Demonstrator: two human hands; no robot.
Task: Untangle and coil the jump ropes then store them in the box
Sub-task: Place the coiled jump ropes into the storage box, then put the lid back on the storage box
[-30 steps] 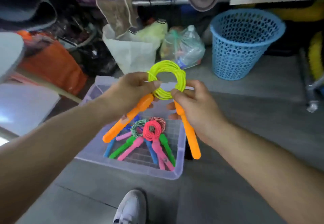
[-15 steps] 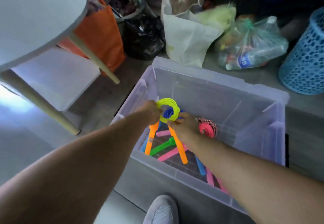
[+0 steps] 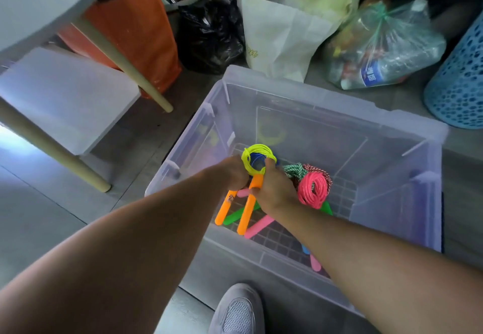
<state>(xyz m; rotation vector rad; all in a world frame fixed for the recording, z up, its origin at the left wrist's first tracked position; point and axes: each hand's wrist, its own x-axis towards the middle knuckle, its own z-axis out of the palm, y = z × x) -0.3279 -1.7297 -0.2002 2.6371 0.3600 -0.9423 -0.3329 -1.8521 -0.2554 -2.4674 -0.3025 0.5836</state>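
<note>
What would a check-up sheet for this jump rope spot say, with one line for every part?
Surface: grey floor; the clear box stands on it, open.
Job's things: yellow rope, coiled, with orange handles, held low inside the box; pink coil, green-white rope and red-white rope lie inside.
Clutter: orange bag, black bag, white bag, clear plastic bag behind the box.
Grips: left hand and right hand both hold the yellow rope where coil meets handles.
Cables: nothing seen.
Surroundings: blue basket right, white table left, grey shoe by the box.
</note>
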